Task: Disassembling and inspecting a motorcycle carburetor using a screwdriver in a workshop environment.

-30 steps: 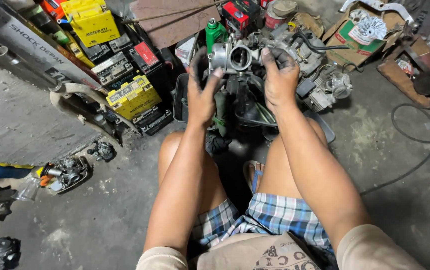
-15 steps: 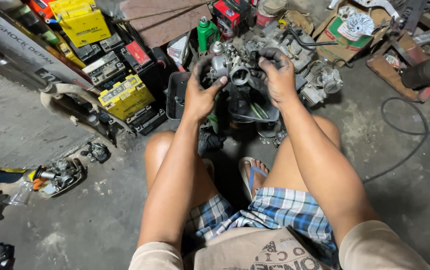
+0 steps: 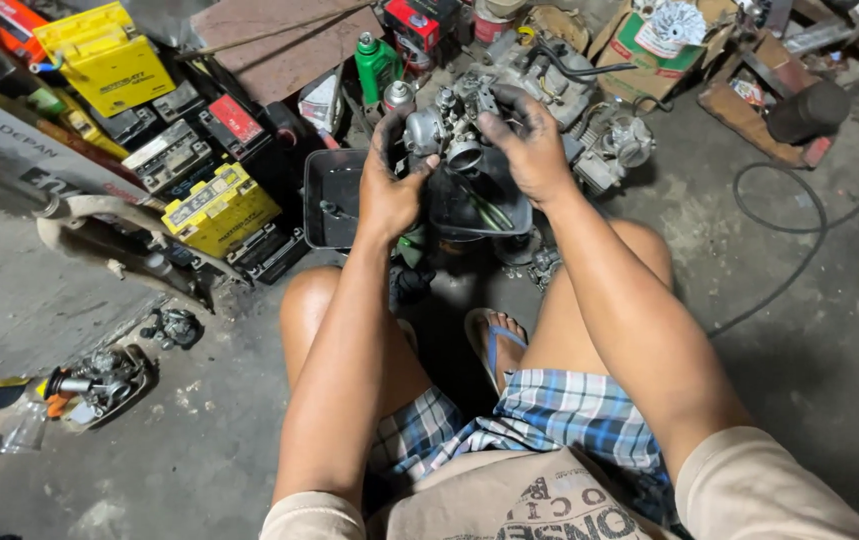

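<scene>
Gripping a metal carburetor (image 3: pixel 452 130) w/ fingers of both left hand (image 3: pixel 389 190) & right hand (image 3: pixel 529 150) above black tray (image 3: pixel 324 200).

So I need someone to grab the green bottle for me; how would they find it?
Start at the black plastic tray on the floor ahead of the person's knees. Just behind it, beyond the left hand, stands the green bottle with a pale cap, upright beside a red box. It is the only green bottle among the grey engine parts.
</scene>
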